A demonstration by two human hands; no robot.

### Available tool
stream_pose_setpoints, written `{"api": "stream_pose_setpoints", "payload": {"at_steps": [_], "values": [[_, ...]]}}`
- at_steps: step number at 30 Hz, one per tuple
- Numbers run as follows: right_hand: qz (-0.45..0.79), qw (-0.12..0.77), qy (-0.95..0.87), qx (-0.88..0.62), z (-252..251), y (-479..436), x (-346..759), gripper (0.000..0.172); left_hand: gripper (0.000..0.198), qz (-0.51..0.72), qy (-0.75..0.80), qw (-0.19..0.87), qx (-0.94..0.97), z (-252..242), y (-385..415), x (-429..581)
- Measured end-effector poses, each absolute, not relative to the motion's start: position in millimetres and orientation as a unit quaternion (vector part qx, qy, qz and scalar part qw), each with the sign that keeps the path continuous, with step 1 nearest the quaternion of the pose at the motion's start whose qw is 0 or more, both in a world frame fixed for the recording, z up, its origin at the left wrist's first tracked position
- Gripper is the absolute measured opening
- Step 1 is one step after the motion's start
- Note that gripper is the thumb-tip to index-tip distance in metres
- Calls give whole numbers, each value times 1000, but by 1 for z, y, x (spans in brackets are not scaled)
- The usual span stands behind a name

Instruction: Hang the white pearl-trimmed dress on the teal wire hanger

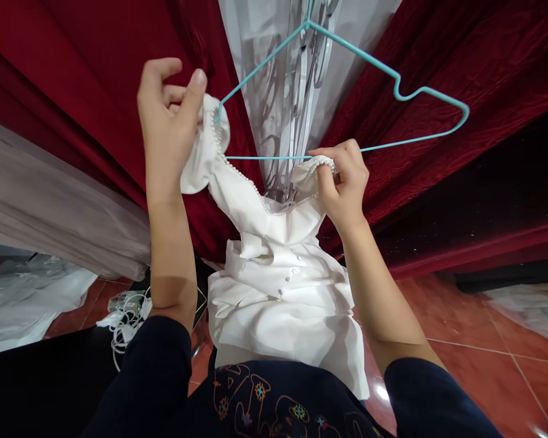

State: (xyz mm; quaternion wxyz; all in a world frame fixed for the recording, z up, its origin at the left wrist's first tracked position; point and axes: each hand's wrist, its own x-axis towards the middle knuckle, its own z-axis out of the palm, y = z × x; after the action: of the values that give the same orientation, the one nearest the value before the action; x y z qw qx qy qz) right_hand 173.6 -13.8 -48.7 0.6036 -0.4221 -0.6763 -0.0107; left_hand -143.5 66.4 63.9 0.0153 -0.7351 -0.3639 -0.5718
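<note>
White dress (281,228), between left grip (167,118) and right grip (347,182), mostly below

The dress (285,231) is white, the hanger (354,50) turquoise.

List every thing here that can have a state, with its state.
Blue hanger: one end inside white garment, other bare
White garment: half on hanger, creased
Left hand: fingers curled at garment's shoulder, hold unclear
Right hand: closed on opposite shoulder
White cable: tangled
Red curtains: hanging in folds

Room inside hanger (351,50) (curtains (374,115) perhaps near)
</note>
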Motion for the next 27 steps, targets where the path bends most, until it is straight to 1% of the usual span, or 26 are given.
{"api": "stream_pose_setpoints", "payload": {"at_steps": [2,3,5,6,7,8,10,12,14,17,20,23,25,27], "values": [[-10,601,-675,-427,-49,-12,176,43,49,-582,-344,-1,-737,60,56,-120],[-13,604,-676,-422,-49,-10,176,42,48,-606,-317,16,-730,56,48,-107],[-23,619,-675,-400,-49,-7,176,41,38,-658,-247,33,-710,45,30,-80],[-29,627,-674,-390,-49,-6,175,41,29,-627,-243,-4,-740,38,21,-67],[-34,633,-672,-382,-50,-4,174,41,24,-565,-273,-45,-777,31,13,-55],[-39,638,-670,-377,-51,-3,174,41,22,-520,-291,-49,-802,24,6,-44],[-44,640,-666,-380,-53,-3,175,40,28,-428,-335,-47,-838,10,-1,-27],[-52,637,-669,-379,-56,-5,177,37,33,-386,-369,-28,-845,0,-5,-16],[-67,625,-683,-372,-59,-9,180,37,34,-387,-387,-20,-837,-5,-7,-11],[-112,619,-687,-364,-63,-16,183,40,35,-417,-380,-33,-825,-3,-11,-10],[-180,690,-596,-370,-64,-22,192,36,36,-429,-378,-61,-818,3,-11,-14],[-217,760,-466,-397,-57,-23,220,23,35,-425,-393,-83,-811,6,-7,-18],[-212,774,-423,-420,-46,-19,247,15,36,-424,-399,-104,-806,8,-4,-21],[-208,779,-421,-415,-30,-13,274,20,37,-427,-399,-131,-800,9,-4,-24]]}}
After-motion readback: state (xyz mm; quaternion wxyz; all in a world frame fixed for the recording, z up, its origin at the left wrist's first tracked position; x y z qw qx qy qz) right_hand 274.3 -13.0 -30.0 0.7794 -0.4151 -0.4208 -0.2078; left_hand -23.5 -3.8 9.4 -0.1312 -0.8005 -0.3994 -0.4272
